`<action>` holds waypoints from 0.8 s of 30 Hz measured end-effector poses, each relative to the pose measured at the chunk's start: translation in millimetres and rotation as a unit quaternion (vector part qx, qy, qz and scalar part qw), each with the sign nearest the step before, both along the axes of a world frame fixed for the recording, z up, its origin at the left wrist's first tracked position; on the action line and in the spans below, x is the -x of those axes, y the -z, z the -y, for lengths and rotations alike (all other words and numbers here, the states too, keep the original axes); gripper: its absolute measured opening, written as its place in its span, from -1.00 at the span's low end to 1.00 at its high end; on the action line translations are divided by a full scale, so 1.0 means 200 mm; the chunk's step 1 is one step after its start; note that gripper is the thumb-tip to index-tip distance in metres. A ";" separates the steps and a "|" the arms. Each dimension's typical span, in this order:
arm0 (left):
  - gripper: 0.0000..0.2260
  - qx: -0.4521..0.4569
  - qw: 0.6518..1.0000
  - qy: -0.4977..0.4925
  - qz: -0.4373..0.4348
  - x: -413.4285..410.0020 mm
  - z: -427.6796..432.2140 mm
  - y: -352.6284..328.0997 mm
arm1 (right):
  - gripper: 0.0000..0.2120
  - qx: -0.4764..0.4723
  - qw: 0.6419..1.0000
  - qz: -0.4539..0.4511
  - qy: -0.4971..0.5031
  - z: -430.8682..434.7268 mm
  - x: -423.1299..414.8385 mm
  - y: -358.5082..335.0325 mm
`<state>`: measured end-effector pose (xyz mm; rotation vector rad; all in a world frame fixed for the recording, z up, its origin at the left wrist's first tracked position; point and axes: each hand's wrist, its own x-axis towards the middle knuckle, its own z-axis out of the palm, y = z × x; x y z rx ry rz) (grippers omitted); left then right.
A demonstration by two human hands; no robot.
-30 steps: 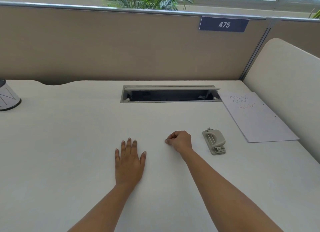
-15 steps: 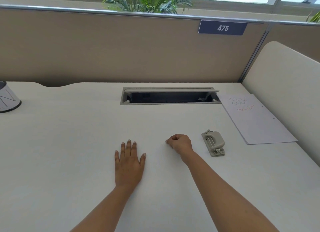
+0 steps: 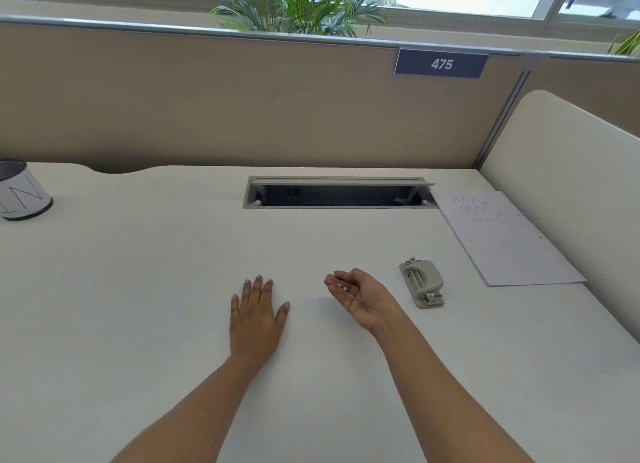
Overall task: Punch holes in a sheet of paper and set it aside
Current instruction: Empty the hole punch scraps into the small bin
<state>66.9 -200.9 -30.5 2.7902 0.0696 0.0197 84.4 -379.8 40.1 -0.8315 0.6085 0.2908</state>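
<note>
A white sheet of paper (image 3: pixel 507 242) with zigzag scribbles lies flat at the right of the desk, two small holes near its right edge. A grey hole punch (image 3: pixel 421 283) sits left of it. My right hand (image 3: pixel 356 294) is turned palm up beside the punch, fingers relaxed, with two tiny white paper dots (image 3: pixel 343 287) lying on the palm. My left hand (image 3: pixel 256 315) rests flat on the desk (image 3: pixel 138 289), fingers spread, holding nothing.
An open cable slot (image 3: pixel 337 192) is cut into the desk at the back centre. A white cylindrical cup (image 3: pixel 20 190) stands at the far left. Beige partition walls close the back and right, with a sign reading 475 (image 3: pixel 441 63).
My right hand was a closed fist with knuckles up; it has turned over and opened, showing the paper dots. The left hand has stayed put.
</note>
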 end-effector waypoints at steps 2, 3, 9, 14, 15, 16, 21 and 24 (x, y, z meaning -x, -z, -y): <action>-0.48 0.010 1.000 0.005 -0.008 -0.01 -0.01 -0.01 | -0.83 0.018 1.000 0.009 -0.011 0.01 0.00 0.00; -0.48 0.013 1.000 0.006 -0.010 0.00 -0.02 -0.02 | -0.87 0.032 0.999 0.013 -0.020 0.01 0.00 0.00; -0.49 -0.002 1.000 -0.012 -0.015 0.08 -0.11 -0.03 | -0.81 0.161 0.982 0.036 -0.085 -0.02 -0.01 -0.01; -0.49 -0.002 0.999 -0.038 -0.007 0.11 -0.29 -0.06 | -0.80 0.241 0.961 0.030 -0.130 -0.15 0.00 -0.03; -0.50 -0.003 0.999 -0.045 -0.006 0.12 -0.35 -0.06 | -0.80 0.262 0.954 0.025 -0.145 -0.18 0.00 -0.04; -0.50 -0.005 0.999 -0.053 -0.006 0.12 -0.40 -0.07 | -0.80 0.284 0.945 0.019 -0.161 -0.23 0.00 -0.05; -0.50 -0.020 0.996 -0.085 -0.007 0.10 -0.73 -0.08 | -0.80 0.362 0.899 0.008 -0.245 -0.55 0.01 -0.10; -0.50 -0.025 0.995 -0.096 -0.008 0.07 -0.96 -0.09 | -0.81 0.376 0.883 0.014 -0.280 -0.77 0.00 -0.12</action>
